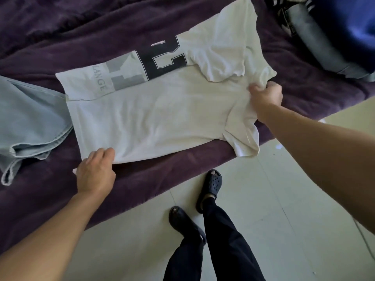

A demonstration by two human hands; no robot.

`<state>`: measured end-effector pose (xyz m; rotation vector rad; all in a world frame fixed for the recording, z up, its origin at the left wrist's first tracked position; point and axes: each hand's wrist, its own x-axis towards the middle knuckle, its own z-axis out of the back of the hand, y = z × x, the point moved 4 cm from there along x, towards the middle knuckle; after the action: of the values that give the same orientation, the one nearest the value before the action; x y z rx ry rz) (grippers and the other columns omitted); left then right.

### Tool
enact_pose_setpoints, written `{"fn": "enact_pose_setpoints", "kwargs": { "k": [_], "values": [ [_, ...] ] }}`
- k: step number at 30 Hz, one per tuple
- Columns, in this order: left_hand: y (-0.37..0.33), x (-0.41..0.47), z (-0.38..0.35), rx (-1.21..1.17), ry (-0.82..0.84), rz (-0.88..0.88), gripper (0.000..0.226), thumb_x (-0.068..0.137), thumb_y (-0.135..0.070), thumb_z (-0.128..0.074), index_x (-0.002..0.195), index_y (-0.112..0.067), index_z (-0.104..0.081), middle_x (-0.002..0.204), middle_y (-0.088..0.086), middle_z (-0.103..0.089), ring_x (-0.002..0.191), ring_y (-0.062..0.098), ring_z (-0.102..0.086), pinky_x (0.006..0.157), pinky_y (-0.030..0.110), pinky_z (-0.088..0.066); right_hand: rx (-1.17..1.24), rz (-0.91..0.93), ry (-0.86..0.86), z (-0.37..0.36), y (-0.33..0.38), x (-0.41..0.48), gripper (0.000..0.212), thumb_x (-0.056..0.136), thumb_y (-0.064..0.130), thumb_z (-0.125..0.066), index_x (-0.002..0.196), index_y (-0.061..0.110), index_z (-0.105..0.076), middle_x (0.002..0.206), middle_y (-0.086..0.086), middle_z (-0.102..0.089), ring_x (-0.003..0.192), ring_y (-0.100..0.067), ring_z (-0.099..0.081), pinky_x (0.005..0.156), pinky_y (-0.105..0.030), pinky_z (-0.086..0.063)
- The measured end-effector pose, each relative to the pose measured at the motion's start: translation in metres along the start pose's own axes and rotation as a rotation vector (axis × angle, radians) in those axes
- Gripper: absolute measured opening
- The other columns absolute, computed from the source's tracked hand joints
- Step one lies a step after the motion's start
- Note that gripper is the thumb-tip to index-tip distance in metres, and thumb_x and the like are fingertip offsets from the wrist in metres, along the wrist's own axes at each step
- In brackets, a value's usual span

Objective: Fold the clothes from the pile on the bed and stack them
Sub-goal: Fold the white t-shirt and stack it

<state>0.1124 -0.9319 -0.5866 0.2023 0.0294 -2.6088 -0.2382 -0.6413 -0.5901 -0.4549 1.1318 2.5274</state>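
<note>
**Left grip (95, 171), right grip (266, 98) — one white T-shirt (158, 114)**

Purple bed (81, 37) carries it, half folded; pale denim (30, 118) lies at its hem end. Right grip bunches its collar end, left grip pinches its near hem corner.

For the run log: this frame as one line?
stage: folding white T-shirt on bed | left grip: holds hem corner | right grip: grips shoulder end | near side folded over print

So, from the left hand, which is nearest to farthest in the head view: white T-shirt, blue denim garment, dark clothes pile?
1. white T-shirt, held by the left hand.
2. blue denim garment, just left.
3. dark clothes pile, far upper right.
</note>
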Motion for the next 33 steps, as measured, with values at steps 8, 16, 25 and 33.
{"fn": "enact_pose_setpoints", "kwargs": {
  "k": [8,16,25,33],
  "values": [
    [-0.013,-0.011,0.002,0.281,0.358,0.058,0.031,0.086,-0.011,-0.049,0.114,-0.024,-0.045,0.113,-0.002,-0.052,0.108,0.02,-0.05,0.084,0.032,-0.04,-0.627,0.253,-0.11,0.065,-0.017,-0.023,0.044,0.087,0.008,-0.046,0.13,0.02,-0.043,0.13,-0.01,-0.051,0.119,-0.034,-0.048,0.089,-0.046,-0.043],
    [-0.044,-0.007,-0.017,0.196,0.299,-0.029,0.042,0.083,-0.004,-0.05,0.121,-0.024,-0.052,0.109,0.003,-0.053,0.1,0.024,-0.051,0.078,0.033,-0.035,-1.344,1.204,0.703,0.007,-0.035,-0.087,0.045,0.09,0.029,-0.058,0.132,0.042,-0.047,0.158,0.009,-0.02,0.149,-0.019,-0.005,0.108,-0.036,-0.029],
    [-0.033,0.006,-0.006,0.054,0.355,0.091,0.01,0.091,-0.014,-0.044,0.093,-0.016,-0.053,0.1,0.003,-0.06,0.094,0.026,-0.054,0.075,0.035,-0.035,-0.396,0.826,0.351,0.069,0.037,-0.05,0.019,0.092,0.029,-0.062,0.096,0.015,-0.074,0.111,0.006,-0.068,0.096,-0.011,-0.061,0.082,-0.029,-0.048],
    [0.011,0.065,0.008,-0.11,0.325,0.394,0.035,0.085,-0.003,-0.045,0.119,-0.01,-0.052,0.107,0.021,-0.063,0.097,0.039,-0.059,0.076,0.04,-0.043,-0.239,0.408,0.143,-0.008,0.127,0.063,0.036,0.091,0.041,-0.051,0.098,0.01,-0.068,0.086,-0.004,-0.06,0.077,-0.018,-0.054,0.067,-0.028,-0.045]
  ]
}}
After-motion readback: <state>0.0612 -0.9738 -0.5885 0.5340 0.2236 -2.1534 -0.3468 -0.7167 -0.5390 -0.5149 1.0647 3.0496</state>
